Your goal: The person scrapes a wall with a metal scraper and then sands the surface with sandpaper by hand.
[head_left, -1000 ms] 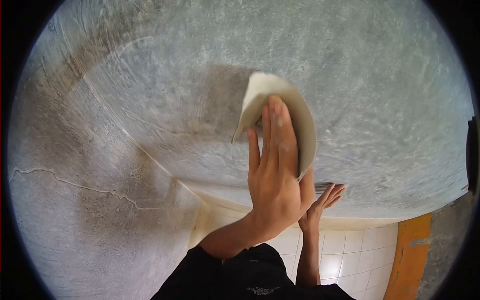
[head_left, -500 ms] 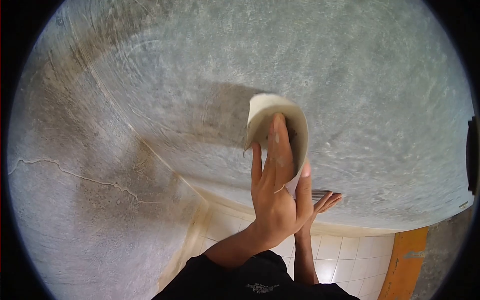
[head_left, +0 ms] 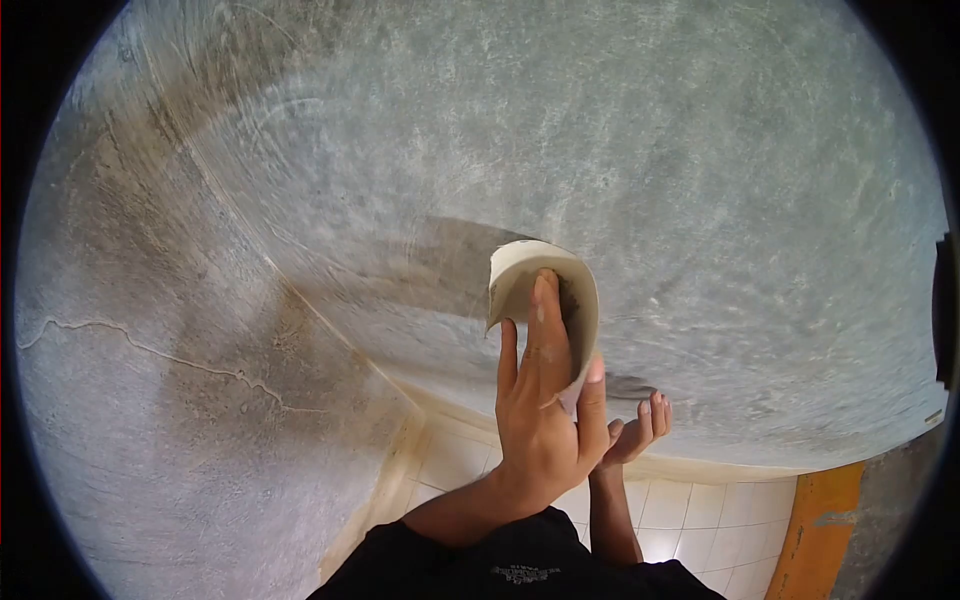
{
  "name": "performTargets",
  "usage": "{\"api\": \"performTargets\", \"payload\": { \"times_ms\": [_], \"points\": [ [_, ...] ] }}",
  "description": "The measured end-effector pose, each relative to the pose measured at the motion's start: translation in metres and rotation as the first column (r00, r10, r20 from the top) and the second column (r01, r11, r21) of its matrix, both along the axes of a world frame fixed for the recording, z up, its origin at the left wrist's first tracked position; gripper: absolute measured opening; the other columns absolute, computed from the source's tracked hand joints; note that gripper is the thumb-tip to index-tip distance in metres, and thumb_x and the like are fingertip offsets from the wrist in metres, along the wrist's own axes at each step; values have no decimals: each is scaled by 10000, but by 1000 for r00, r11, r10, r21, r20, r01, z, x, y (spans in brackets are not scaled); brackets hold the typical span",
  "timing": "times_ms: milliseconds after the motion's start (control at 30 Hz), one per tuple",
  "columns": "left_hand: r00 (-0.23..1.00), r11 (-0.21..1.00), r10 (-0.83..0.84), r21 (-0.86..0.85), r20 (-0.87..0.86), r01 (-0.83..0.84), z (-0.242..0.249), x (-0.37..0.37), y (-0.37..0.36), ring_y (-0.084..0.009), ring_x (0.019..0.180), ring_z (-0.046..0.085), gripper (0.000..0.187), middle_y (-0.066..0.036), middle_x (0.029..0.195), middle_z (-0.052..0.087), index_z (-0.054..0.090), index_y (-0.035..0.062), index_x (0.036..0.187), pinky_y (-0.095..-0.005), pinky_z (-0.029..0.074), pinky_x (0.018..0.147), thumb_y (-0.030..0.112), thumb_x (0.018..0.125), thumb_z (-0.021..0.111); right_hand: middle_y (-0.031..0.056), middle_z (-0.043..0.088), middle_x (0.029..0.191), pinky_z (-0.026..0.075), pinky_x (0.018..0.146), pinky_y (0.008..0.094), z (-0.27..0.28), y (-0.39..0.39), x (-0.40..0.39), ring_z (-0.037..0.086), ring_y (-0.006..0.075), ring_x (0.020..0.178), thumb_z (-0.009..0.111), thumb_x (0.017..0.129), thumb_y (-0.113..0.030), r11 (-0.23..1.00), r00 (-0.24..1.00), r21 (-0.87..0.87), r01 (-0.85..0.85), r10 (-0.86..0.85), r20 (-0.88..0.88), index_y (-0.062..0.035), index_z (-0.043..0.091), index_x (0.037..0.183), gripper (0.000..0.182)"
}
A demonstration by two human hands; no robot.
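Note:
My left hand is pressed toward the grey wall, its back to me. It holds a curled off-white sheet of what looks like sandpaper, with the thumb outside the right edge and the other fingers inside the curl. Pale dust marks the fingers. Lower and to the right, my right hand is partly hidden behind the left one. Its fingers are loosely bent, the palm turned up, and nothing shows in it. A shadow falls on the wall beside it.
At left, a second grey wall with a long crack meets the first in a corner. White floor tiles lie below, and an orange strip runs down the right. A dark object sits at the right edge.
My left hand has moved down the wall with the sandpaper. My right hand has dropped lower; its fingers, stretched out against the wall before, are now bent upward.

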State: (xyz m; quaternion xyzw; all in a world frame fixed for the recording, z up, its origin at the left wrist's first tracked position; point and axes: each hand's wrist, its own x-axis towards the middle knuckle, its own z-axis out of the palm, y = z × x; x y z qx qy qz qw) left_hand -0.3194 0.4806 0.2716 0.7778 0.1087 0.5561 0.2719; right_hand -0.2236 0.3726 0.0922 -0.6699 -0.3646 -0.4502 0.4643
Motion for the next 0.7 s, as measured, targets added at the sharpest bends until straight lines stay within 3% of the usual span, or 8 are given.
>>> {"api": "performTargets", "payload": {
  "times_ms": [33, 167, 200, 300, 333, 467, 600, 700],
  "points": [
    [1000, 1000, -15, -8, 24, 15, -3, -1, 1, -472, 1241, 463, 608, -347, 1403, 364, 234, -149, 1410, -610, 237, 1061, 145, 930, 463, 189, 439, 1368, 177, 1100, 552, 6, 1, 1, 316, 374, 1325, 421, 933, -242, 1000, 1000, -5, -16, 17, 18, -55, 444, 1318, 428],
    [1000, 995, 27, 95, 16, -28, 15, 4, 13, -487, 1316, 354, 661, -359, 1427, 310, 191, -146, 1425, -602, 221, 1071, 140, 908, 487, 179, 340, 1477, 51, 1122, 598, 23, 18, 15, 174, 448, 1398, 473, 918, -356, 982, 970, -58, 181, -169, 174, -100, 420, 1366, 519],
    [1000, 994, 24, 102, 2, -25, 19, 4, 14, -492, 1331, 325, 672, -362, 1434, 294, 176, -143, 1430, -602, 217, 1073, 135, 904, 489, 191, 237, 1532, -16, 1105, 634, 22, 18, 16, 74, 471, 1418, 539, 882, -522, 981, 980, -96, 168, -156, 122, -126, 373, 1421, 689],
    [999, 996, 13, 88, -48, -9, 12, -1, 12, -501, 1346, 291, 680, -366, 1441, 274, 157, -136, 1437, -602, 213, 1074, 123, 902, 486, 201, 176, 1549, -30, 1085, 659, 23, 25, 15, 24, 477, 1420, 592, 808, -645, 954, 966, -157, 255, -242, 95, -135, 306, 1467, 881],
    [998, 998, 5, 68, -59, -1, 8, -2, 9, -504, 1346, 290, 677, -366, 1441, 273, 157, -134, 1438, -603, 214, 1074, 121, 902, 484, 212, 91, 1563, -56, 1064, 681, 22, 22, 13, -47, 479, 1418, 633, 735, -700, 942, 969, -226, 246, -243, 40, -153, 242, 1497, 1016],
    [999, 999, -36, 15, -38, 37, 10, -1, 2, -516, 1337, 293, 630, -382, 1435, 265, 148, -162, 1421, -599, 220, 1073, 125, 945, 444, 235, -22, 1561, -69, 1047, 695, 28, 25, 11, -114, 488, 1406, 669, 727, -672, 948, 977, -240, 210, -212, 21, -180, 195, 1508, 1038],
    [1000, 999, -3, 45, 11, 2, 30, 9, 9, -514, 1335, 298, 611, -390, 1430, 265, 157, -184, 1406, -593, 211, 1079, 139, 963, 427, 239, -44, 1559, -59, 1049, 693, 30, 27, 11, -125, 487, 1404, 689, 732, -641, 932, 969, -263, 248, -244, 47, -187, 161, 1513, 1046],
    [998, 998, 4, 58, -67, 0, 16, 5, 6, -512, 1336, 298, 606, -390, 1432, 263, 156, -190, 1402, -593, 196, 1085, 143, 968, 418, 240, -49, 1558, -55, 1049, 693, 30, 25, 11, -126, 492, 1401, 697, 729, -632, 926, 967, -280, 253, -249, 51, -192, 150, 1514, 1053]
  ]
}}
